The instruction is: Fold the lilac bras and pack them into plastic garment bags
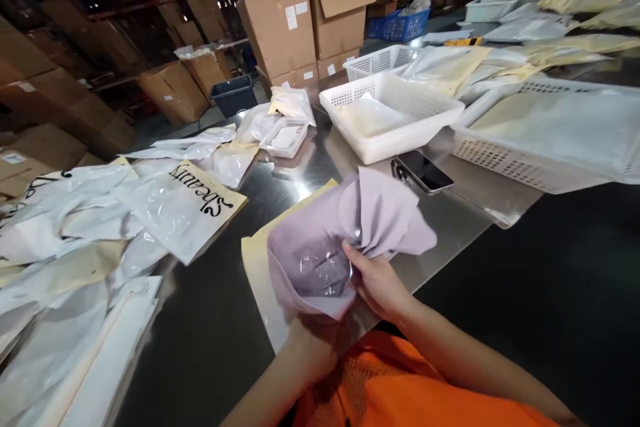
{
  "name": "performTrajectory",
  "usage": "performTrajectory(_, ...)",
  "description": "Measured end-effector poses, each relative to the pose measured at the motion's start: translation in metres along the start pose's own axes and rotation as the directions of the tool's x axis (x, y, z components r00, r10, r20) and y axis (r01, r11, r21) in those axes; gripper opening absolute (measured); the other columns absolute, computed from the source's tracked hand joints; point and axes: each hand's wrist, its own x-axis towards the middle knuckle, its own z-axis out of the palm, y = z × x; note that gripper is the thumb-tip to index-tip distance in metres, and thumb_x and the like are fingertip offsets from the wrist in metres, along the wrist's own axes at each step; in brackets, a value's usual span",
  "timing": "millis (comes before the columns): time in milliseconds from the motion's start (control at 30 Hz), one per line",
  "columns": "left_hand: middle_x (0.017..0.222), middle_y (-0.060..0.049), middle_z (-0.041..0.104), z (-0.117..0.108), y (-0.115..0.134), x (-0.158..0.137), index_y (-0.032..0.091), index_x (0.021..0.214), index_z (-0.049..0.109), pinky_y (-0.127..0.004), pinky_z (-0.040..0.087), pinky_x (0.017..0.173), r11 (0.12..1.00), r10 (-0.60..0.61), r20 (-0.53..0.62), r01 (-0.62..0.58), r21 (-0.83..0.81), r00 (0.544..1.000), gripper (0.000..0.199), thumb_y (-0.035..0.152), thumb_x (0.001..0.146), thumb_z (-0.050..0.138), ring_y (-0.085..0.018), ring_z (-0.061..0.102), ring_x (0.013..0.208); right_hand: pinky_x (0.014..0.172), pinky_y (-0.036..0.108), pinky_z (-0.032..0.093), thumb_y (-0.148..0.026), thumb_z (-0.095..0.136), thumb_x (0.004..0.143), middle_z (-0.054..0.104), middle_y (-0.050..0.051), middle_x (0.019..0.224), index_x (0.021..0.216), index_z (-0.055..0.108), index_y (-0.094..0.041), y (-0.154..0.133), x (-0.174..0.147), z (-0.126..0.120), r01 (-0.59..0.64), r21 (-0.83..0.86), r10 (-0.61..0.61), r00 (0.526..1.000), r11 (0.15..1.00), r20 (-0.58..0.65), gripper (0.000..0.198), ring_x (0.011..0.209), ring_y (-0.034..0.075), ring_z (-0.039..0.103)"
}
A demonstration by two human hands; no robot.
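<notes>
You have a pale purple, soft, floppy bag (305, 240) right at your hands, its mouth open and some shiny clear plastic (325, 270) showing inside. Your right hand (377, 280) pinches the side of the bag, with the thumb on its edge. Your left hand (313, 347) is at the bottom edge, but its fingers are hidden, so I cannot tell if they are closed. Under your grip, on the shiny grey metal table (460, 227), lies a flat cream and white bag (257, 273). Past your right hand is a black phone (425, 170), near a white plastic basket with holes (375, 143). Left of your grip is a big messy pile of white and cream plastic bags (90, 213). Well beyond your hands stand tall brown cardboard boxes (280, 33).
</notes>
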Motion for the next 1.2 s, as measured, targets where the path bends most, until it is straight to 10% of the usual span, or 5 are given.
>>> performTrajectory(233,0.111,-0.001,0.074,-0.029,-0.007,-0.086,0.026,0.113,0.065,-0.027,0.055,0.092,1.0,0.011,-0.191,-0.009,0.013,0.981,0.029,0.016,0.087,0.057,-0.018,0.069,0.103,0.064,0.031,0.05,-0.038,0.056,0.094,0.066,0.003,0.067,0.074,0.073,-0.022,0.003,-0.028,-0.058,0.296,-0.839,0.136,0.909,0.457,0.394,0.031,0.063,0.02,0.061)
performTrajectory(400,0.13,-0.011,0.064,-0.031,-0.011,-0.05,0.016,0.123,0.059,-0.036,0.048,0.101,0.986,0.018,-0.336,0.039,0.165,0.942,0.036,0.014,0.087,0.057,-0.026,0.053,0.129,0.074,0.029,0.052,-0.029,0.054,0.096,0.072,0.003,0.094,0.104,0.072,-0.026,0.004,-0.006,-0.037,0.614,-0.767,-0.333,0.773,0.184,0.539,0.02,0.08,0.019,0.067)
performTrajectory(600,0.099,-0.01,0.068,-0.003,-0.015,-0.012,0.015,0.117,0.062,-0.044,0.047,0.085,0.961,0.019,-0.136,0.02,0.278,0.991,0.036,0.011,0.082,0.054,-0.027,0.061,0.095,0.1,0.051,0.042,-0.011,0.059,0.083,0.06,0.019,0.123,0.136,0.054,-0.012,0.022,0.049,-0.015,0.646,-0.754,-0.176,0.734,-0.12,0.656,0.053,0.118,0.034,0.052)
performTrajectory(867,0.095,-0.007,0.064,-0.021,-0.042,-0.08,0.02,0.09,0.062,-0.039,0.041,0.086,0.937,-0.345,-0.399,0.337,-0.092,0.85,0.017,0.013,0.083,0.048,-0.024,0.057,0.095,0.085,0.035,0.051,-0.028,0.075,0.079,0.067,-0.003,0.078,0.085,0.061,-0.021,-0.036,0.054,-0.045,0.694,-0.327,-0.76,0.634,0.642,-0.146,0.017,0.076,0.015,0.066)
performTrajectory(1200,0.091,-0.004,0.068,-0.031,-0.086,-0.118,0.02,0.066,0.064,-0.031,0.048,0.078,0.711,-0.665,-0.574,0.171,-0.682,0.479,0.007,0.017,0.065,0.058,-0.022,0.062,0.09,0.103,0.046,0.045,-0.011,0.019,0.092,0.049,0.01,0.145,0.079,0.058,-0.023,-0.144,0.119,-0.137,0.602,-0.217,-0.624,0.628,0.768,-0.464,0.043,0.136,0.018,0.044)
